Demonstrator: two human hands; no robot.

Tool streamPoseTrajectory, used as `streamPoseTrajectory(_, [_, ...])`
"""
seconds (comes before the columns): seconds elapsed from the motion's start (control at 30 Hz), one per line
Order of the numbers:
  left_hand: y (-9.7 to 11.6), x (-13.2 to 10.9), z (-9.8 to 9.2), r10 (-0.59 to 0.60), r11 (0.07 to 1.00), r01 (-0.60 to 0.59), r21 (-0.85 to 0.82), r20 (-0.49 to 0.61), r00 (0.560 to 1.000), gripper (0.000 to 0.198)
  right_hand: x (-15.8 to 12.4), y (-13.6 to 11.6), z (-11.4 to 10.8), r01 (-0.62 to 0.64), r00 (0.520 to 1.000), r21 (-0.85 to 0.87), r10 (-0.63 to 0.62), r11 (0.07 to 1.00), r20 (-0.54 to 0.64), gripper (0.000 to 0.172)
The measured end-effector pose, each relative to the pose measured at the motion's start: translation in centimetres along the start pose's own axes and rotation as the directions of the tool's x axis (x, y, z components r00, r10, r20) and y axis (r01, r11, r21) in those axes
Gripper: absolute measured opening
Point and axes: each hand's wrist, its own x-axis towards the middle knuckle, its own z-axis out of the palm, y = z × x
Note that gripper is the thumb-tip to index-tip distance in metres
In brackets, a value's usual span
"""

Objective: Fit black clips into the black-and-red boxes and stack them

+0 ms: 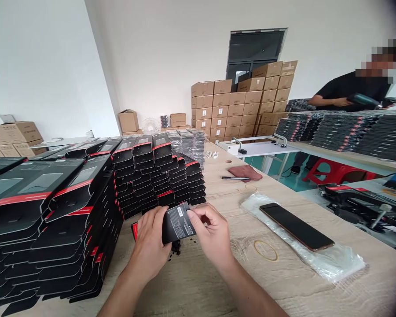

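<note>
A small black box (pixel 175 225) with white print, a barcode label and a red edge is held between both hands above the table. My left hand (pixel 151 240) wraps round its left side. At its upper right corner, my right hand (pixel 211 232) pinches the edge with thumb and bent fingers. Small black bits (pixel 176 247) lie on the table just below the box. Behind the hands rise stacks of black boxes with open flaps (pixel 152 176), and a larger stack (pixel 53 220) stands at the left.
On the wooden table (pixel 198 281) at right are a phone (pixel 297 225) on clear plastic sleeves (pixel 345 264), a rubber band (pixel 265 250), a pen (pixel 235 178) and a brown cloth (pixel 246 172). Cartons (pixel 227 108) stand behind. A person (pixel 353 90) works at the far right.
</note>
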Motion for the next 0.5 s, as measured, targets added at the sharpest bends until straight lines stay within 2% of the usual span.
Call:
streamPoseTrajectory(0.17, [0.01, 0.09, 0.11, -0.011, 1.000, 0.011, -0.004, -0.017, 1.000, 0.074, 0.00, -0.34, -0.03, 0.113, 0.993, 0.013, -0.113, 0.994, 0.021, 0.007])
streamPoseTrajectory(0.5, [0.08, -0.08, -0.06, -0.031, 0.997, 0.030, -0.074, -0.017, 0.999, 0.076, -0.54, -0.59, -0.22, 0.230, 0.968, -0.045, -0.224, 0.972, 0.113, 0.029])
